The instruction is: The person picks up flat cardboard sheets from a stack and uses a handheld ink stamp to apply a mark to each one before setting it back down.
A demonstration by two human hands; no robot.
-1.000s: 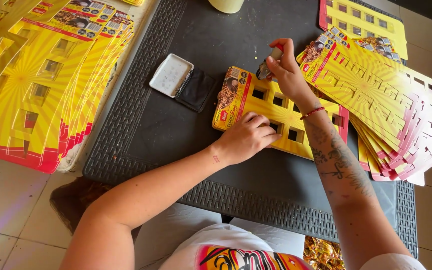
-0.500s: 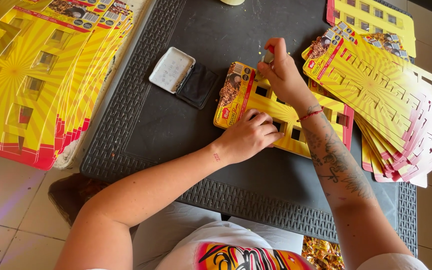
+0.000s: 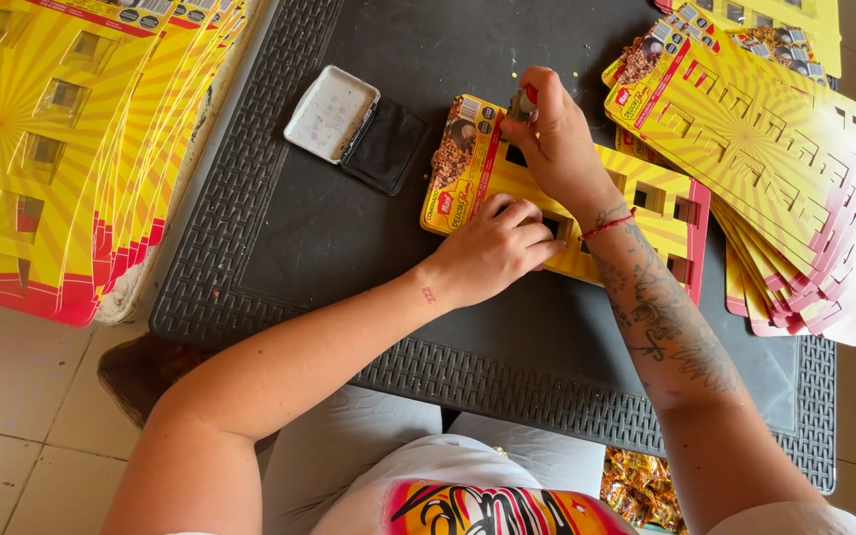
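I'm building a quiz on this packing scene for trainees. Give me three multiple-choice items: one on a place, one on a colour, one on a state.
1. Where does the ink pad lie?
A. Left of the card under the hands
B. On the right stack
C. On the floor

2. What colour is the table?
A. White
B. Black
C. Green

3. What is the left hand doing?
A. Hanging off the table
B. Lifting the ink pad
C. Pressing flat on the card

Answers: 1 A, it lies open on the table left of the card. 2 B, the mat-like top is black. 3 C, its fingers rest on the card while the right hand holds a small stamp.
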